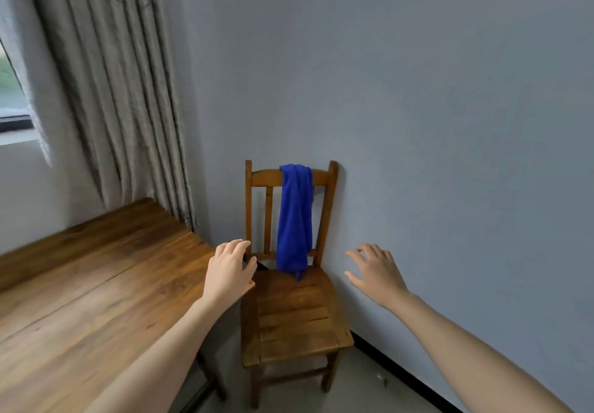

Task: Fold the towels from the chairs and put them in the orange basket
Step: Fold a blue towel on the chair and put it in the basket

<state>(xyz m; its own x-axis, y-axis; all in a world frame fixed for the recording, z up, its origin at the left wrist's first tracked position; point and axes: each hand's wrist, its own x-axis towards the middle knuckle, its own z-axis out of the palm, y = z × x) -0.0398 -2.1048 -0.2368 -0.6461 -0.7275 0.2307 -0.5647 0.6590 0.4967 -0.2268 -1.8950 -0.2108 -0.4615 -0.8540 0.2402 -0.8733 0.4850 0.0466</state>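
A blue towel [294, 219] hangs bunched over the top rail of a wooden chair [295, 316] that stands against the grey wall. Its lower end touches the back of the seat. My left hand [229, 271] is stretched out with its fingers apart, in front of the chair's left post, holding nothing. To the right of the chair, in front of the wall, my right hand [376, 274] is also spread and empty. Both hands are apart from the towel. No orange basket is in view.
A wooden table [90, 284] fills the lower left, its corner close to the chair. A grey curtain [115, 91] hangs behind it beside a window [9, 91]. A black skirting strip [401, 377] runs along the wall above the grey floor.
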